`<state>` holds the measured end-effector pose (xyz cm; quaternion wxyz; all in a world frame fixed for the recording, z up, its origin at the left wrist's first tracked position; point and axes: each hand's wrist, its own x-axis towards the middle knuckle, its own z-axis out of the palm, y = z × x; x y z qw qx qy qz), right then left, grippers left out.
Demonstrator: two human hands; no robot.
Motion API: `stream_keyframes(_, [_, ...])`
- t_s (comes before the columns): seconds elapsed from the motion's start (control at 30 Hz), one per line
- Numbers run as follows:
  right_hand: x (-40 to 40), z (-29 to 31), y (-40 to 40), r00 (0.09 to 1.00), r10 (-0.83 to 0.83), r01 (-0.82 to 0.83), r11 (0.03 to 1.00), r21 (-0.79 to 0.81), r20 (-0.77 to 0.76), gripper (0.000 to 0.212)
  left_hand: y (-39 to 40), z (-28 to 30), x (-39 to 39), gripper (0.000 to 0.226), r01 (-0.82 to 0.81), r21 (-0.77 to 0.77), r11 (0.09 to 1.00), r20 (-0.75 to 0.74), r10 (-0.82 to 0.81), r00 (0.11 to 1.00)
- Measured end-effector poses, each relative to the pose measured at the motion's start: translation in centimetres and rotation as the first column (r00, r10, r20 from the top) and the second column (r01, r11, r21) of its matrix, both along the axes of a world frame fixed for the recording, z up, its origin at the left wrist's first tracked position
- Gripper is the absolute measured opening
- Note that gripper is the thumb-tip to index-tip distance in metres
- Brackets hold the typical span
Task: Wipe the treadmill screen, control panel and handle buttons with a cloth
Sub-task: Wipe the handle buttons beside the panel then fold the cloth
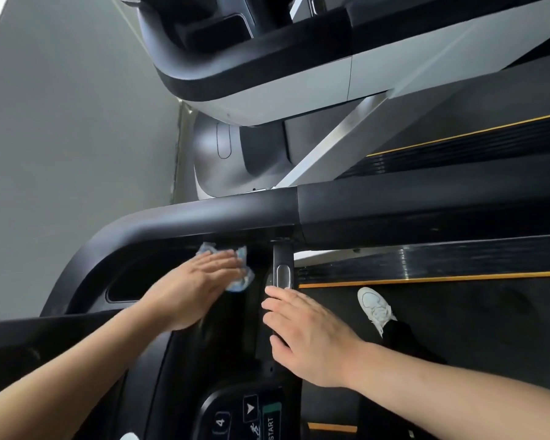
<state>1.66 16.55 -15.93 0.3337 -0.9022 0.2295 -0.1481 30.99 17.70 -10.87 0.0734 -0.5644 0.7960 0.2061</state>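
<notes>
The whole view is turned sideways. My left hand (197, 287) lies flat with straight fingers on a crumpled light blue cloth (240, 274), pressing it against the black treadmill console surface (178, 262) under the curved handrail (185, 220). My right hand (305, 338) rests open with straight fingers on the console, fingertips just below a short black handle with an oval grey button (284, 276). The control panel (248, 417) with a START key and a number key shows at the bottom edge.
A second treadmill (283, 77) with a grey and black frame stands beyond, at the top. The dark belt (458, 328) with orange edge lines lies on the right, with my white shoe (375, 304) on it. A grey wall fills the left.
</notes>
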Motion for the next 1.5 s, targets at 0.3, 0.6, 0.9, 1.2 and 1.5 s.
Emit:
stream_keyframes(0.3, [0.0,0.9,-0.3,1.000,-0.012,0.011,0.995,0.096,0.015,0.035,10.0,2.9,-3.9,0.049,-0.202,0.083,0.976,-0.084,0.209,0.974])
stream_keyframes(0.6, [0.0,4.2,1.2,0.999,-0.052,0.047,0.964,0.263,0.011,0.049,11.1,5.3,-4.0,0.035,-0.169,0.047,0.984,0.068,0.166,0.984])
stream_keyframes(0.9, [1.6,7.6,-0.9,0.879,-0.477,0.275,0.474,0.837,-0.018,0.043,4.0,8.7,-11.3,0.033,-0.804,0.197,0.561,-0.439,0.784,0.439])
stream_keyframes(1.2, [-1.3,1.9,-1.4,0.954,-0.239,0.229,0.970,-0.077,-0.181,0.067,3.0,4.1,-14.9,0.032,-0.724,0.241,0.646,-0.311,0.758,0.573])
stream_keyframes(1.5, [2.2,-0.1,-6.4,0.933,-0.147,0.090,0.979,-0.182,-0.329,0.061,10.0,4.0,-15.3,0.056,-0.454,0.083,0.887,0.067,0.449,0.891])
